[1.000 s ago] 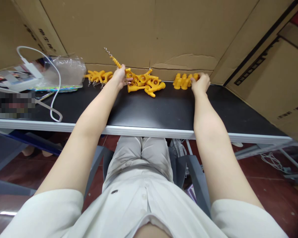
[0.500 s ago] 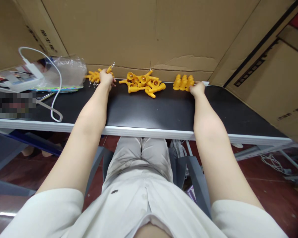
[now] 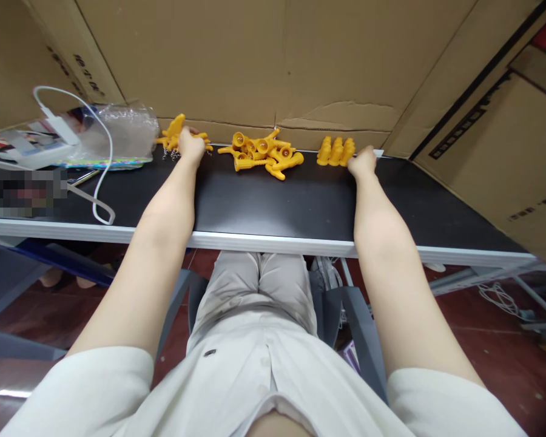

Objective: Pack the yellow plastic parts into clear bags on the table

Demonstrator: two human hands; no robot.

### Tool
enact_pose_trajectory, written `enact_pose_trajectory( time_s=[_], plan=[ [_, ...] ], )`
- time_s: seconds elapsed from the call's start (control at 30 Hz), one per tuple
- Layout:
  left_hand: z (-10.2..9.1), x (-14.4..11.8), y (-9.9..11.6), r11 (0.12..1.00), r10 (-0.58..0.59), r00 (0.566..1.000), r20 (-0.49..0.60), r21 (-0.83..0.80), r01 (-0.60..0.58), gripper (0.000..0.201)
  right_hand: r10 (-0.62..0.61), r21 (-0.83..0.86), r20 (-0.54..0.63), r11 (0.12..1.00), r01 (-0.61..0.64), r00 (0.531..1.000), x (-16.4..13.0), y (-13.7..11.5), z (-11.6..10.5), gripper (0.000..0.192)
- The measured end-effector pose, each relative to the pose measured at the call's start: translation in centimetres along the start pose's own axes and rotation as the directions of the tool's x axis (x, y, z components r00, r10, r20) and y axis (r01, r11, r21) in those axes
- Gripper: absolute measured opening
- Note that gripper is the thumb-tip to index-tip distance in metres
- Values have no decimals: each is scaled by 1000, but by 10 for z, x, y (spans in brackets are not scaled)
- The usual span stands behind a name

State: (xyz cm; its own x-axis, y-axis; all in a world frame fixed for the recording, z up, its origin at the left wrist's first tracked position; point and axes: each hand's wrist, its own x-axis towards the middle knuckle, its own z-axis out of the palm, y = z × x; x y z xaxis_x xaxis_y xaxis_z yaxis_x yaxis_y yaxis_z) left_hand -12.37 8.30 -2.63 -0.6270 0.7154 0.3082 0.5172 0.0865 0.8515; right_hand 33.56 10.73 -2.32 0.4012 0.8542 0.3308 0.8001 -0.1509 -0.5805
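Observation:
My left hand (image 3: 192, 145) is closed around a yellow plastic piece (image 3: 176, 125) at the back left of the black table (image 3: 277, 209). Its broad, flat end sticks up to the left of my fingers. Beneath and around this hand lies a pile of yellow pieces (image 3: 166, 142), with thin metal springs (image 3: 173, 153) showing at the front. My right hand (image 3: 364, 161) rests curled at the right end of a group of upright yellow cone-shaped pieces (image 3: 335, 152). Its fingertips are hidden, so what they grip cannot be made out.
Between my hands lies a heap of yellow parts (image 3: 261, 150) with cup-like and branched shapes. On the left are a clear plastic bag (image 3: 127, 130), a white adapter (image 3: 64, 130) and its white cable (image 3: 111, 145). Cardboard walls (image 3: 264, 67) stand behind and at the right.
The yellow piece in my left hand has turned: its spring end pointed up before, and now its flat end shows up and left. My right hand has barely shifted.

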Motion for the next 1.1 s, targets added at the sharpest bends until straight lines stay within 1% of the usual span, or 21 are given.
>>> enact_pose_trajectory(
  time_s=[0.07,0.1,0.2,0.3,0.37,0.43,0.47,0.53,0.6,0.67,0.7,0.77,0.83,0.9,1.0,1.1],
  plan=[
    [-3,-3,-5,992,33,999,27,122,-36,36,-32,-1,-23,999,32,999,0,-1,1,38],
    [-5,-5,-6,987,38,998,56,155,-47,37,-53,-6,-36,999,53,998,-2,-4,0,37],
    [-12,-12,-6,980,42,993,113,188,-63,39,-144,-55,-64,988,141,987,-15,-24,-6,40],
    [-15,-17,-4,971,21,993,117,234,-48,42,-248,-139,-36,961,241,968,-32,-50,-10,44],
    [-16,-18,0,959,28,996,89,278,-52,40,-347,-181,23,921,345,938,-41,-64,-10,43],
    [-17,-19,4,943,47,995,88,325,-73,36,-447,-194,97,868,457,889,-47,-71,-5,44],
    [-18,-20,6,934,57,993,108,345,-91,35,-495,-187,134,838,512,859,-49,-74,-2,45],
    [-19,-23,10,925,75,988,133,360,-119,33,-589,-150,194,773,617,785,-52,-77,6,48],
    [-20,-26,11,929,108,986,125,340,-145,32,-671,-91,233,706,702,704,-54,-79,15,52],
    [-20,-28,11,935,139,985,99,316,-164,35,-723,-38,261,655,755,640,-58,-82,23,56],
    [-20,-29,11,935,144,985,98,313,-168,38,-738,-22,275,636,772,616,-61,-83,27,58],
    [-20,-29,10,928,132,984,121,335,-165,42,-754,-15,304,607,794,582,-65,-86,33,59],
    [-20,-28,8,915,113,979,168,367,-168,45,-764,-23,324,583,812,558,-69,-89,38,59],
    [-20,-28,6,899,87,974,208,405,-167,48,-769,-26,332,572,820,546,-70,-89,41,57],
    [-19,-28,2,879,31,977,210,459,-127,58,-768,-14,335,575,818,546,-70,-89,44,52],
    [-15,-25,-3,904,24,975,222,411,-116,67,-766,-10,330,582,813,552,-70,-90,45,51]
  ],
)
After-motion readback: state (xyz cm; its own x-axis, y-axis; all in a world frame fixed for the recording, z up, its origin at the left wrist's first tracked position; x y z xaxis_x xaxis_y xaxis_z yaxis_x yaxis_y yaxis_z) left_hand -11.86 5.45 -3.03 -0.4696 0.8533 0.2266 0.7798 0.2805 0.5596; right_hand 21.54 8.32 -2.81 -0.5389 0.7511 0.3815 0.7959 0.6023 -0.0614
